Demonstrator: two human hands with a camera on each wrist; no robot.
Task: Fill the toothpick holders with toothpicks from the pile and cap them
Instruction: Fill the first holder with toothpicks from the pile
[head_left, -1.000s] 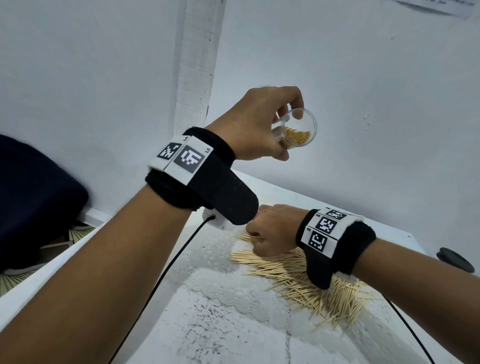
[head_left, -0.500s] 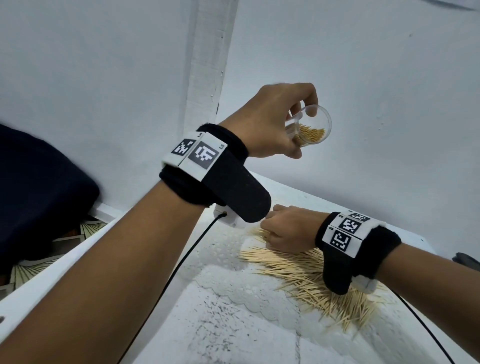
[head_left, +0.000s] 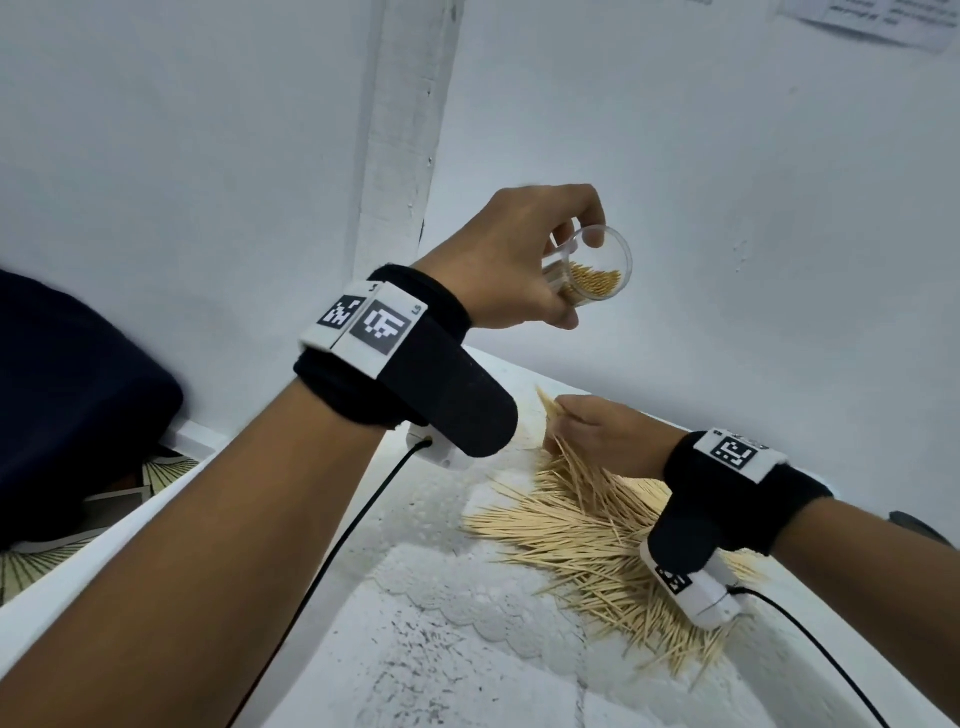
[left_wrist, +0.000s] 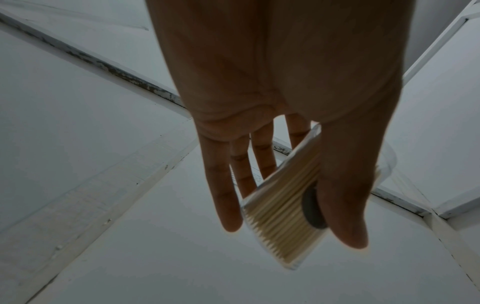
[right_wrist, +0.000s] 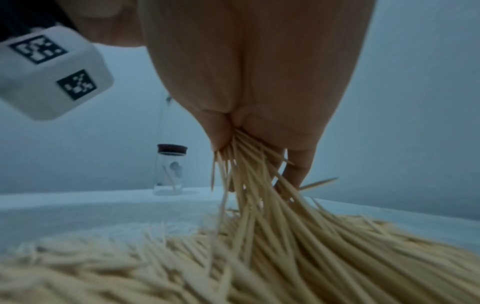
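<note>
My left hand (head_left: 524, 260) holds a clear toothpick holder (head_left: 597, 270) tilted in the air, its open mouth toward me and partly filled with toothpicks. The left wrist view shows the holder (left_wrist: 283, 207) gripped between thumb and fingers. Lower down, my right hand (head_left: 597, 431) pinches a bunch of toothpicks (head_left: 551, 410) just above the pile (head_left: 587, 530) on the white table. In the right wrist view the bunch (right_wrist: 246, 170) fans down from my fingers into the pile (right_wrist: 233, 267). A second clear holder (right_wrist: 170, 170) with a dark cap stands upright near the wall.
White walls close in behind and to the left of the table (head_left: 441, 665). A dark round object (head_left: 919, 525) lies at the table's right edge. Cables (head_left: 337, 540) trail from both wrist cameras. A dark bulky thing (head_left: 67, 415) sits at the left, off the table.
My right hand has risen from the pile with a bunch of toothpicks pinched in it. The left hand keeps the holder up in about the same place.
</note>
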